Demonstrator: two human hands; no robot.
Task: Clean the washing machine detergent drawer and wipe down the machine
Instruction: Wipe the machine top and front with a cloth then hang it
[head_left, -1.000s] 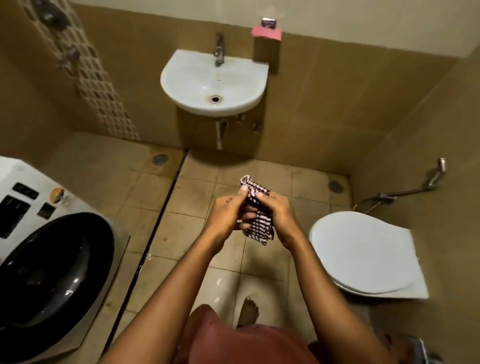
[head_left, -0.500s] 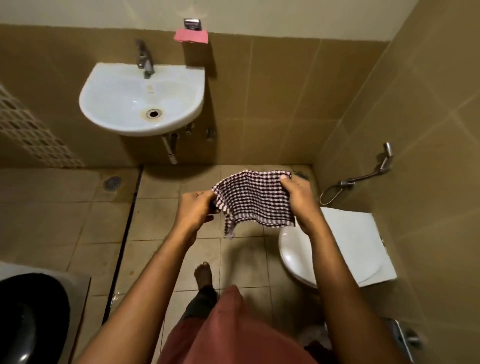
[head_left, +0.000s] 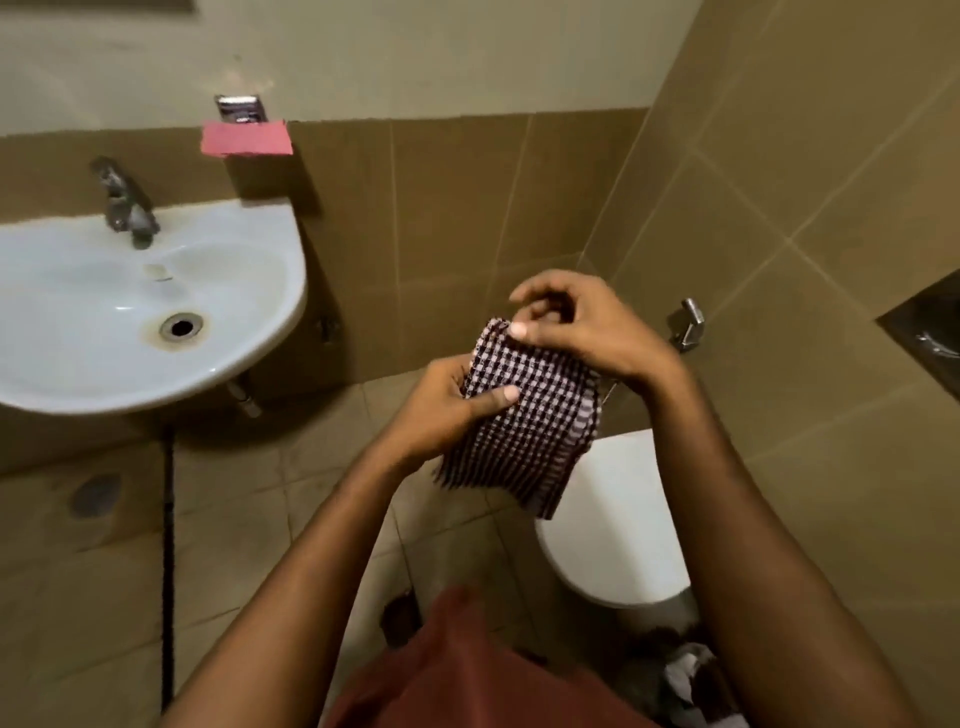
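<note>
Holding a checked cloth (head_left: 524, 415) in both hands above the toilet lid (head_left: 618, 519).
Left hand (head_left: 441, 410) pinches its left edge under the thumb; right hand (head_left: 587, 327) pinches the far corner. White sink (head_left: 130, 312) far left.

White sink (head_left: 249, 291) hung on tan-tiled wall (head_left: 467, 218); toilet (head_left: 618, 525) right of it (lid down); floor tiled.
</note>
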